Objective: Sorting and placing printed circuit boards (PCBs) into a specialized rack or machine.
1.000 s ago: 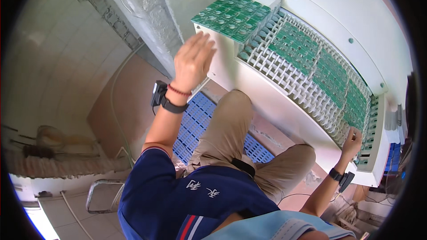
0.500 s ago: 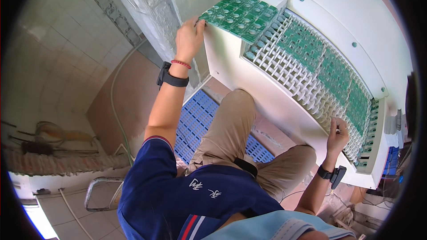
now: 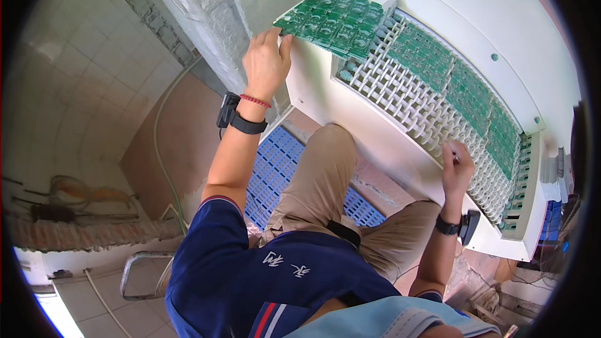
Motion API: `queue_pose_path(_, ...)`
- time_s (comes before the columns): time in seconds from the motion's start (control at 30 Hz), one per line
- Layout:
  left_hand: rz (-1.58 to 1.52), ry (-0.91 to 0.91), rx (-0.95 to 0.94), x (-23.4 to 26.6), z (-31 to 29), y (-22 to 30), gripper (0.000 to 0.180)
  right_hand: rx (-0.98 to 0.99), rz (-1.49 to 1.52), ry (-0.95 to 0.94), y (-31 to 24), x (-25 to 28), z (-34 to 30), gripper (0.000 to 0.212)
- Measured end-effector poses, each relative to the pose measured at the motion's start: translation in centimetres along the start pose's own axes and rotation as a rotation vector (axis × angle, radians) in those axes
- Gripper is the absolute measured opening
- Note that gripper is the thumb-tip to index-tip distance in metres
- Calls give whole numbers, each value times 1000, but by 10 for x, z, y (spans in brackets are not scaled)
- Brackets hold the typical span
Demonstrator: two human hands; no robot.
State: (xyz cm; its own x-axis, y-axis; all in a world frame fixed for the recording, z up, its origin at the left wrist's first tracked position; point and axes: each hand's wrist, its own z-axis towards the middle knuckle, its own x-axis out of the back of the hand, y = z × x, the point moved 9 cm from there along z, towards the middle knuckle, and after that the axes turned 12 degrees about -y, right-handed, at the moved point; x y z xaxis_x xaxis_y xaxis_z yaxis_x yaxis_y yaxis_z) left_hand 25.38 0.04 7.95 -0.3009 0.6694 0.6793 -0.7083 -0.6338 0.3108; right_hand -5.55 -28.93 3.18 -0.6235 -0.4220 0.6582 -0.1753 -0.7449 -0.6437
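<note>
My left hand (image 3: 266,62) reaches up to the left corner of a white work table (image 3: 350,119) and touches the edge of a green panel of small circuit boards (image 3: 332,15) lying there. My right hand (image 3: 457,169) is closed at the table's front edge, on the white grid tray (image 3: 400,100), and seems to pinch a small thin item that is too small to make out. More green circuit boards (image 3: 463,87) fill the grid tray's cells further back. Both wrists carry dark bands.
A rough concrete pillar (image 3: 213,19) stands just left of the table. Blue slatted matting (image 3: 282,169) lies on the floor under my knees. A white raised panel (image 3: 501,19) runs behind the trays. A metal stool frame (image 3: 141,272) sits lower left.
My left hand has risen from below the table corner up to the edge of the green board panel. My right hand has moved up from the table's end onto the grid tray.
</note>
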Motion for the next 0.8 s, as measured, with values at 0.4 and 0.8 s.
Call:
queue_pose_path(0.4,-66,-45,-14,0,-17,16,28,-305,794,-408,-71,-157,132,33)
queue_pose_path(0.8,-1626,-416,385,-56,-108,73,32,-377,1035,-17,-7,-76,-6,19)
